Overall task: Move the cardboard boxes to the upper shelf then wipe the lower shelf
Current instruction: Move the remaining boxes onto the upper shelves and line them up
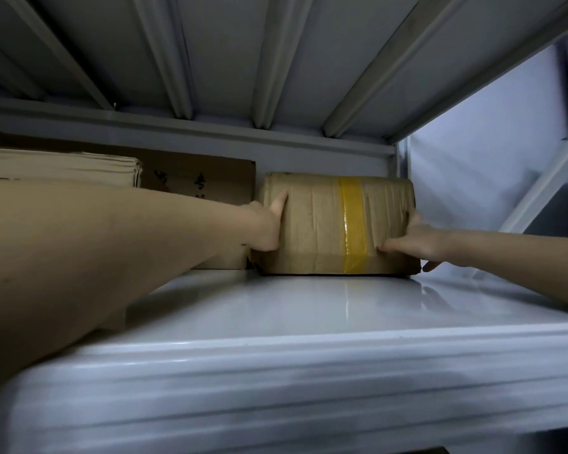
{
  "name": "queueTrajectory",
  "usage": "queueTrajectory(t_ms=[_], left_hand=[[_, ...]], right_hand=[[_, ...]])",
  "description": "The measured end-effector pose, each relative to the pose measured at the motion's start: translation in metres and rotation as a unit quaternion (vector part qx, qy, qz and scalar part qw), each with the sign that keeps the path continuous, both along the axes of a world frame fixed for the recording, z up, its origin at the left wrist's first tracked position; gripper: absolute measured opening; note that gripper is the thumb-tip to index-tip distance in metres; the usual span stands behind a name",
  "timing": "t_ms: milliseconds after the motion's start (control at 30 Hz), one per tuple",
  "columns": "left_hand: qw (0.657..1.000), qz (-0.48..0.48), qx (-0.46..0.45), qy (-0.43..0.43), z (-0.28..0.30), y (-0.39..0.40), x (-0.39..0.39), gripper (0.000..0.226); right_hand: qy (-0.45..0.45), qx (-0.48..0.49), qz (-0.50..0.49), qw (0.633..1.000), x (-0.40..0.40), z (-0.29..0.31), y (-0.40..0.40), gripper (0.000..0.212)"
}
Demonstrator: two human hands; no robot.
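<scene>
Head view. A cardboard box [335,224], wrapped with a band of yellow tape [353,224] running top to bottom, sat on the white metal shelf [292,309], far back near the right rear upright [397,162]. Both arms reached in over the shelf's front lip. The left hand [268,226] held the box's left edge, thumb on the front face, the other fingers hidden round the side: grip closed on the box. The right hand [413,240] held the box's lower right corner, thumb pressed on the front face just right of the tape, fingers curled round the side: grip closed on the box too. Just left of the left grip stood other cardboard, a flat stack [59,167] and a dark printed carton [204,180] behind it. Overhead, the ribbed underside of the next shelf [276,54].
</scene>
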State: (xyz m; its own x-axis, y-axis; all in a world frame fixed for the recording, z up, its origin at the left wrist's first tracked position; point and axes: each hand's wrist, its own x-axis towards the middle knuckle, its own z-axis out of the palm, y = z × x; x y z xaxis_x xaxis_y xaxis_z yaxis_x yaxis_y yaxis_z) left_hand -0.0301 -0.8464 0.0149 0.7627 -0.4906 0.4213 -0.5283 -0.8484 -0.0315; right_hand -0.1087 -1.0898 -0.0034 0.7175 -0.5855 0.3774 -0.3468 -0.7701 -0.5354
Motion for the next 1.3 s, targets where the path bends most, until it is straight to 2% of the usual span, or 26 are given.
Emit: queueTrajectory(t_ms=[200, 300, 367, 500, 867, 1167, 1300], left_hand=[[0.984, 0.071, 0.105, -0.124, -0.018, 0.000, -0.014, 0.080], [0.968, 0.049, 0.158, -0.186, -0.029, -0.005, -0.015, 0.068], [0.963, 0.028, 0.182, -0.196, -0.033, -0.006, -0.017, 0.058], [0.968, 0.014, 0.196, -0.159, -0.034, -0.005, -0.019, 0.053], [0.944, 0.059, 0.310, -0.095, -0.028, -0.004, -0.017, 0.043], [0.946, 0.049, 0.307, -0.091, -0.028, -0.004, -0.009, 0.041], [0.951, 0.045, 0.291, -0.099, -0.028, -0.005, -0.013, 0.040]], right_hand=[[0.049, -0.044, 0.007, 0.998, -0.004, -0.015, 0.009, 0.101], [0.101, -0.102, 0.000, 0.990, -0.006, -0.018, 0.014, 0.097], [0.136, -0.170, -0.007, 0.976, -0.008, -0.019, 0.019, 0.087], [0.136, -0.265, 0.024, 0.954, -0.007, -0.020, 0.026, 0.068], [0.212, -0.183, 0.178, 0.943, 0.003, -0.019, 0.026, 0.073], [0.218, -0.150, 0.199, 0.944, 0.004, -0.018, 0.020, 0.074], [0.191, -0.150, 0.173, 0.955, 0.000, -0.013, 0.023, 0.073]])
